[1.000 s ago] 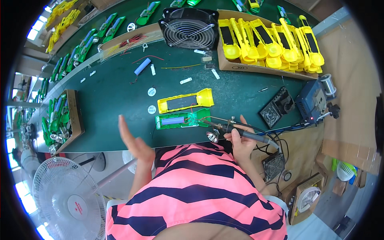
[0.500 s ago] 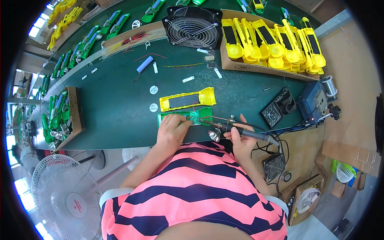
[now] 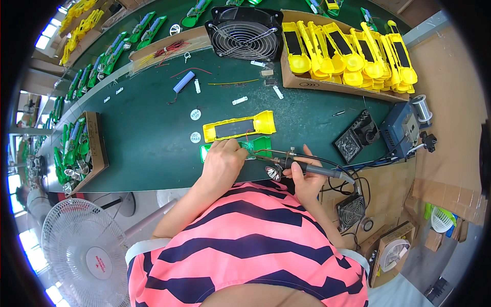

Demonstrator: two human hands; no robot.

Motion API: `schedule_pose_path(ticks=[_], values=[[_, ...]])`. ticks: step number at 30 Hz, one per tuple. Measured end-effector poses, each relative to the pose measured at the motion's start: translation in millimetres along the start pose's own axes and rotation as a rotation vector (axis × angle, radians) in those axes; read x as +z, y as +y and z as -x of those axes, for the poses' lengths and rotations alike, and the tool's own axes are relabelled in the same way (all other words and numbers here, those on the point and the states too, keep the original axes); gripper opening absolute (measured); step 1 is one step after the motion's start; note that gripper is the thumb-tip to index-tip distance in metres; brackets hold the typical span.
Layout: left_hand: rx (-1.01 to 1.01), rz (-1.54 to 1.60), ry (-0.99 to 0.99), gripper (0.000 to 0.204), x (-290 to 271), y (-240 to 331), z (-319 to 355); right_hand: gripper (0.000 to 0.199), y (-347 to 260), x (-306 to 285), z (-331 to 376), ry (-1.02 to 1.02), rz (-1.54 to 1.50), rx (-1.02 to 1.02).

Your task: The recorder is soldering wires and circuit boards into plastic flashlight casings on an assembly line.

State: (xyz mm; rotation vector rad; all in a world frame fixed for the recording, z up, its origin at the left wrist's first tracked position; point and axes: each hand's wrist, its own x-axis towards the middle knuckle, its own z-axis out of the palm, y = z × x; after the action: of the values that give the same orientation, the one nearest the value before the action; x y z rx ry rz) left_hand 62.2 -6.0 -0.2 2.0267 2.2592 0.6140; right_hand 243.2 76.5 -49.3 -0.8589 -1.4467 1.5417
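Green casing (image 3: 264,143) lies beneath the left hand (image 3: 223,163), fingers bunched perhaps to steady it, any hold hidden; right hand (image 3: 307,185) fingers close round an iron (image 3: 330,173), presumably for control.

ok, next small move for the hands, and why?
Probably ease the soldering iron tip onto the circuit board: the right hand holds the iron with its tip close by, and the left hand has its fingertips down at the board's left side. Contact is too small to tell.
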Motion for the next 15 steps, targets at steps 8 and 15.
schedule_pose_path(ticks=[8, 15], values=[[0.005, -0.006, -0.01, 0.004, -0.4, -0.7, -0.6, 0.017, -2.5, 4.5, 1.4, -0.014, -0.112, 0.097], [0.005, -0.004, 0.002, 0.003, 2.1, -1.5, -1.0, 0.016, 0.1, 5.6, 0.9, -0.006, -0.108, 0.033]])
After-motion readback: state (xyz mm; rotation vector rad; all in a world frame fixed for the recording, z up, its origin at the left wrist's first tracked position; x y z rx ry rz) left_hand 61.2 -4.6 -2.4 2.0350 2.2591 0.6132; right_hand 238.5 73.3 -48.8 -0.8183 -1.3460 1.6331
